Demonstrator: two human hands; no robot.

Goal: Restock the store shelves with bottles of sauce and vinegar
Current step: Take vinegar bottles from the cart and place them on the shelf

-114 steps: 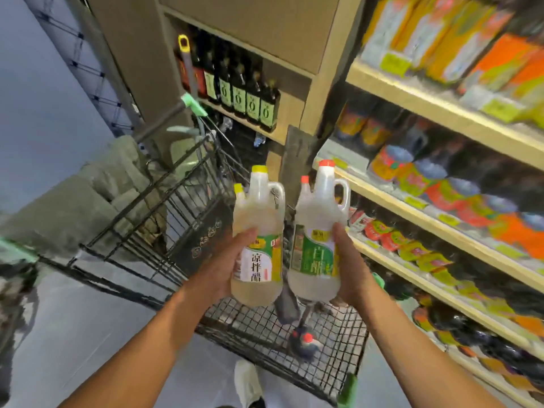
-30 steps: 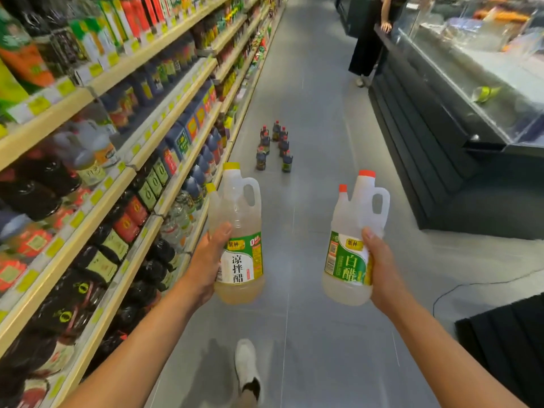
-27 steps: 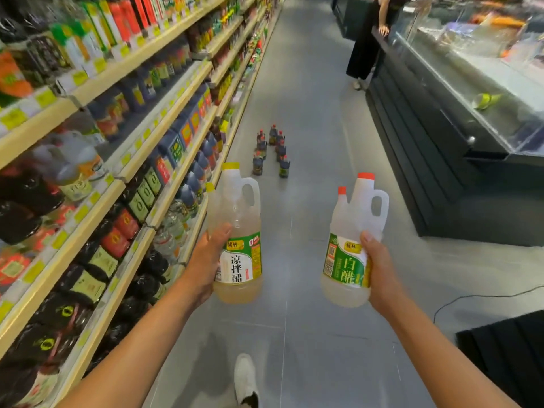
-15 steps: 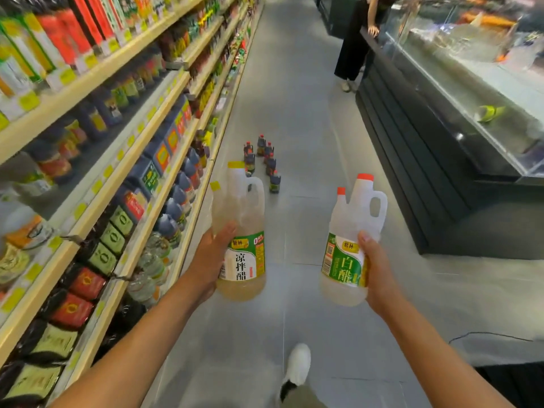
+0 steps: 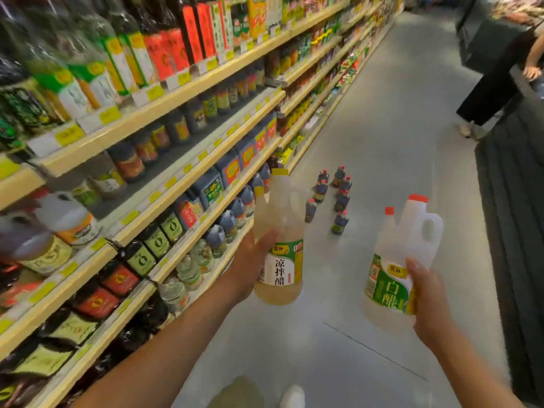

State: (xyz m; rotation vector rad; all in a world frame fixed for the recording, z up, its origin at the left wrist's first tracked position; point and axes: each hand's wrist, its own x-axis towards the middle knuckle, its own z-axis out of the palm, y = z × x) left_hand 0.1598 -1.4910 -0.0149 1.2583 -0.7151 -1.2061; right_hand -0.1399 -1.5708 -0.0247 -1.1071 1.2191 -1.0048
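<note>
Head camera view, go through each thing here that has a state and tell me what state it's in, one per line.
Left hand: grips the yellow-cap bottles.
Yellow-cap bottles: held upright, capped, full of pale yellow liquid.
Right hand: grips the red-cap bottles.
Red-cap bottles: held tilted, capped, clear liquid inside.
Floor bottles: standing upright in a cluster, capped.
Shelves: stocked with dark bottles.

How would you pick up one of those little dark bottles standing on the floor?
Grab a little dark bottle from above, fingers round its narrow neck just under the red cap. It stands upright on the floor with the neck pointing up. The nearest one stands a bit apart from the others, so a hand coming straight down probably would not knock its neighbours.
</note>
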